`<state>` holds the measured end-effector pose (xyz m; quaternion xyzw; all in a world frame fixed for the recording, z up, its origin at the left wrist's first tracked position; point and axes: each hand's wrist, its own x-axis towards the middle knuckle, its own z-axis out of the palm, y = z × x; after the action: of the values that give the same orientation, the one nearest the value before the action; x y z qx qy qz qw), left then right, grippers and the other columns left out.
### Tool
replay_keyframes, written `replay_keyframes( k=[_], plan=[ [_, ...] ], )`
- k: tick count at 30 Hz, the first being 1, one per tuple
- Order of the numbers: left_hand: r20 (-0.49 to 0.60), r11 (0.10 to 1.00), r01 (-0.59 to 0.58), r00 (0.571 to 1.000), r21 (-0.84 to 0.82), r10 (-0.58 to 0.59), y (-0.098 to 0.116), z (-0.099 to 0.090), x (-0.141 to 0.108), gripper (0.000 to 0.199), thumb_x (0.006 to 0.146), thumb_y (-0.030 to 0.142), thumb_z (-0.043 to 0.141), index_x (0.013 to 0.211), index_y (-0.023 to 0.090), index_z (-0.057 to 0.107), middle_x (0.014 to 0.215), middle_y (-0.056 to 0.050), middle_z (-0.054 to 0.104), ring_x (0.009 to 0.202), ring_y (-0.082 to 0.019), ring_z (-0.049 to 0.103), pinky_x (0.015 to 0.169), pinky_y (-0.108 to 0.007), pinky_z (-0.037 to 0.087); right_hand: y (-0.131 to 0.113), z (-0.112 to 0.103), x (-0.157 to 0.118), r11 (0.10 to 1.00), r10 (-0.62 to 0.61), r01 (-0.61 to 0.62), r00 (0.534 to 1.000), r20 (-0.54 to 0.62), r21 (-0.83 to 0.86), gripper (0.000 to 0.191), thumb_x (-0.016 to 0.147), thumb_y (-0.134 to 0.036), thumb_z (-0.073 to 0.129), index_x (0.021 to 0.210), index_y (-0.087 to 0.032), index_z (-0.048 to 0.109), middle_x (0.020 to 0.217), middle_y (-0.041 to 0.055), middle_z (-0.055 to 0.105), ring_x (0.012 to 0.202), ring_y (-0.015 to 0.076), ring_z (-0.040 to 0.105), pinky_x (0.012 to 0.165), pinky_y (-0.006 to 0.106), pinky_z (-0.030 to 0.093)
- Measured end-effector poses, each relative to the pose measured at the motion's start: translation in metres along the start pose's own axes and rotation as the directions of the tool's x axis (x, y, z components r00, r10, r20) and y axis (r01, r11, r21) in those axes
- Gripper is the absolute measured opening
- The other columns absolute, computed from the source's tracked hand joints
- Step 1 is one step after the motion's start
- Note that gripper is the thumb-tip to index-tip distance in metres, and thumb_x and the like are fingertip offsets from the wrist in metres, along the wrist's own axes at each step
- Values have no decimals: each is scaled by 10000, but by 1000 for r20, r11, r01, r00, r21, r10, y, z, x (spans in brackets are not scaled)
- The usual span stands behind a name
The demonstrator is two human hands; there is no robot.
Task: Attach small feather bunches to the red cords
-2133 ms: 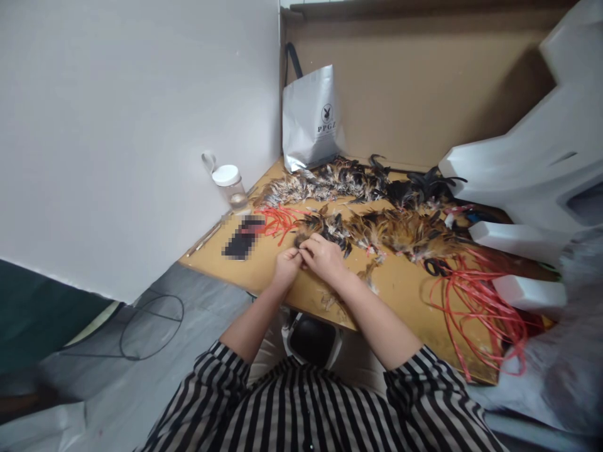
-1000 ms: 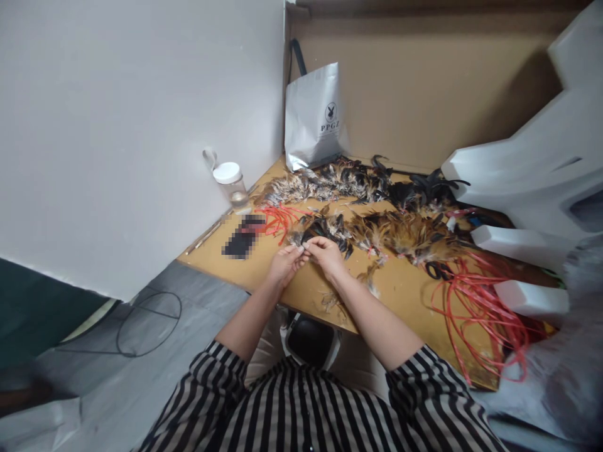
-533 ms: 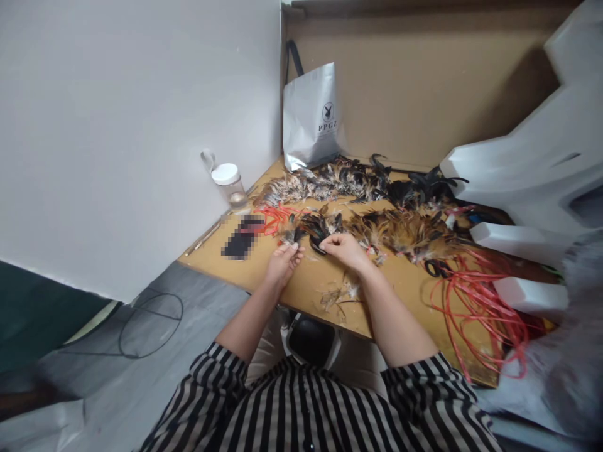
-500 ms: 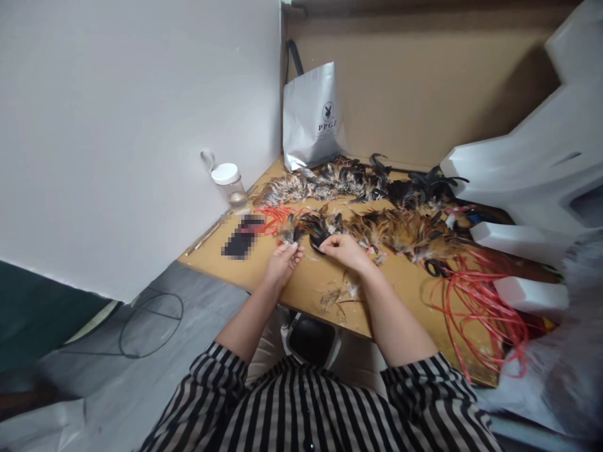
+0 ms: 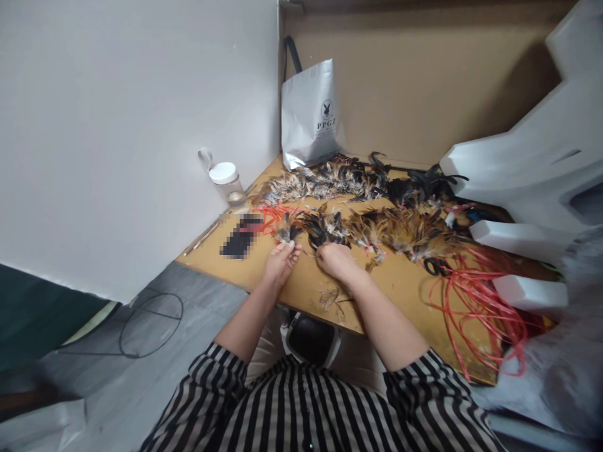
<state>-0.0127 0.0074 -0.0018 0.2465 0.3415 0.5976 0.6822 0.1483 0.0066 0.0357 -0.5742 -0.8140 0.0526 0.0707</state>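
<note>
My left hand (image 5: 282, 260) pinches the lower end of a small bunch of dark and brown feathers (image 5: 287, 230) above the front of the table. Just to its right, my right hand (image 5: 335, 260) is closed at the near edge of a dark feather bundle (image 5: 325, 227); its fingertips are turned away, and what they hold is hidden. Brown feather bundles (image 5: 407, 232) with red ties lie to the right. Behind them runs a row of speckled and black feathers (image 5: 339, 179). Loose feather scraps (image 5: 332, 298) lie near the table's front edge.
Red strings (image 5: 480, 314) spread over the table's right side, beside white foam pieces (image 5: 530, 293). A lidded jar (image 5: 228, 185), a blurred-out dark object (image 5: 240, 238) and more red string (image 5: 277, 215) are at the left. A silver bag (image 5: 308, 119) stands at the back.
My right hand has turned, with its fingers curled in, and the fingertips no longer show. My left hand still holds the feather bunch in nearly the same place.
</note>
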Motion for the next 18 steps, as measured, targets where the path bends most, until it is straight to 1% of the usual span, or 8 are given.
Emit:
replay_keyframes(
  k=[3, 5, 6, 8, 10, 12, 15, 18],
  plan=[
    [-9, 1000, -2, 1000, 16, 2, 0, 0, 1, 117, 694, 197, 640, 752, 110, 589, 725, -33, 649, 528, -28, 545, 499, -129, 416, 4, 7, 4, 974, 73, -51, 993, -92, 221, 174, 721, -214, 510, 656, -162, 663, 718, 108, 658, 673, 174, 574, 615, 258, 381],
    [-18, 1000, -8, 1000, 22, 8, 0, 1, 1, 119, 694, 200, 641, 747, 108, 587, 730, -35, 650, 529, -27, 546, 496, -129, 412, 7, 10, 7, 859, 140, -58, 982, -123, 509, 157, 689, -274, 555, 615, -168, 644, 620, 57, 626, 574, 131, 525, 546, 233, 365],
    [-23, 1000, -7, 1000, 24, 7, -1, 1, 1, 122, 692, 200, 643, 749, 109, 585, 734, -36, 652, 532, -28, 549, 497, -130, 412, 8, 11, 9, 743, 181, -65, 978, -106, 666, 168, 674, -313, 574, 625, -167, 641, 568, 30, 597, 515, 109, 487, 503, 222, 347],
    [-25, 999, 5, 1000, 35, -5, -2, 2, 0, 135, 686, 202, 650, 764, 113, 585, 745, -38, 659, 549, -36, 563, 509, -135, 419, 7, 13, 12, 420, 230, -91, 973, -9, 903, 219, 636, -376, 613, 679, -162, 636, 478, -22, 518, 418, 71, 391, 427, 199, 288],
    [5, 998, 21, 1000, 67, -22, -3, 3, -1, 161, 674, 213, 662, 776, 112, 589, 758, -49, 666, 573, -50, 581, 525, -146, 431, 4, 15, 14, 114, 219, -125, 971, 98, 986, 273, 587, -396, 662, 716, -159, 626, 445, -52, 468, 386, 51, 335, 396, 184, 234],
    [54, 994, 27, 998, 109, -33, -3, 4, -2, 192, 660, 229, 674, 787, 105, 599, 769, -62, 672, 588, -63, 593, 535, -157, 441, -1, 18, 15, -55, 182, -134, 973, 142, 989, 295, 550, -383, 698, 723, -156, 621, 475, -48, 493, 403, 46, 352, 400, 179, 227],
    [86, 989, 27, 996, 146, -40, -3, 4, -4, 226, 651, 249, 681, 804, 96, 615, 762, -68, 675, 575, -68, 593, 533, -163, 445, -9, 22, 15, -87, 185, -118, 974, 133, 989, 291, 551, -372, 700, 737, -158, 634, 549, -23, 557, 444, 53, 397, 423, 184, 260],
    [78, 988, 33, 996, 151, -46, -3, 4, -4, 228, 646, 255, 683, 795, 94, 623, 741, -68, 673, 558, -68, 590, 518, -159, 439, -13, 23, 15, 42, 249, -51, 968, 39, 998, 267, 584, -383, 669, 737, -166, 650, 591, -9, 583, 491, 78, 441, 469, 209, 323]
  ],
)
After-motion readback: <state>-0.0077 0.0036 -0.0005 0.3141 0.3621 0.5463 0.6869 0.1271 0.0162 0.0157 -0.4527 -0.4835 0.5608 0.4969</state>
